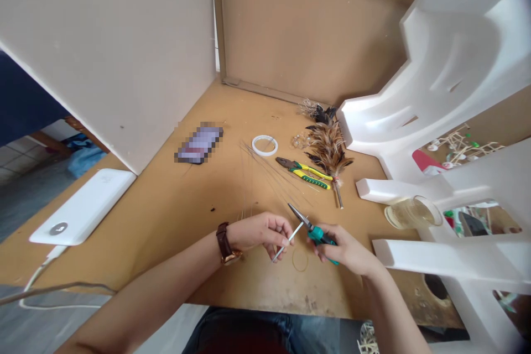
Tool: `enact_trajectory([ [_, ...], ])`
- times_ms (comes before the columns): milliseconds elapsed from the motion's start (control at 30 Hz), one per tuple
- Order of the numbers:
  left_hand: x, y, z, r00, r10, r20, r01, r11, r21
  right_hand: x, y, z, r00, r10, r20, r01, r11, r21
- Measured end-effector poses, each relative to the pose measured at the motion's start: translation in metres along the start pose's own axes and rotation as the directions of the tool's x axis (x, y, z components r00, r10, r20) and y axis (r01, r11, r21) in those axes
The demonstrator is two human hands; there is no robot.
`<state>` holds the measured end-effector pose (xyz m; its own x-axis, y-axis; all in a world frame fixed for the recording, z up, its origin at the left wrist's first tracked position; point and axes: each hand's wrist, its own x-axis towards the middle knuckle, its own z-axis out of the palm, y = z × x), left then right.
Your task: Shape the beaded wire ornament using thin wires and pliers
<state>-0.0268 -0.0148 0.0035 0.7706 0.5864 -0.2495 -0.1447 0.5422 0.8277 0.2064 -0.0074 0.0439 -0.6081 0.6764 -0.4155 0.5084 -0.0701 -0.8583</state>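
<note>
The thin white rod slants above the table, low end near-left, high end far-right. The left hand pinches its middle. Just to the right, the right hand is closed round teal pliers, whose nose meets the rod's upper end (whether it is biting, I can't tell).

Head camera looks down, near table

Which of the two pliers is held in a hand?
The teal-handled pliers, gripped in the right hand, next to the thin rod in the left hand. The yellow-and-green pliers lie free on the table.
</note>
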Motion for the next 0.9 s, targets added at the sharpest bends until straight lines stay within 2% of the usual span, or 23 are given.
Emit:
enact_trajectory([
  [167, 0.001, 0.0, -0.005, 1.0, 0.012, -0.019, -0.011, 0.999, 0.032, 0.007, 0.004, 0.008, 0.991, -0.088, -0.097, 0.073, 0.986, -0.152],
  [367, 0.001, 0.002, -0.011, 0.999, -0.001, -0.051, 0.006, 0.997, 0.083, 0.016, 0.009, 0.015, 0.973, -0.145, -0.177, 0.092, 0.956, -0.278],
  [733, -0.003, 0.01, -0.01, 0.999, 0.016, -0.051, -0.012, 0.997, 0.074, 0.014, -0.004, 0.017, 0.951, -0.174, -0.257, 0.023, 0.864, -0.503],
  [900, -0.002, 0.008, -0.008, 0.999, -0.018, -0.046, 0.021, 0.997, 0.078, 0.017, -0.003, 0.011, 0.917, -0.145, -0.372, -0.116, 0.795, -0.596],
])
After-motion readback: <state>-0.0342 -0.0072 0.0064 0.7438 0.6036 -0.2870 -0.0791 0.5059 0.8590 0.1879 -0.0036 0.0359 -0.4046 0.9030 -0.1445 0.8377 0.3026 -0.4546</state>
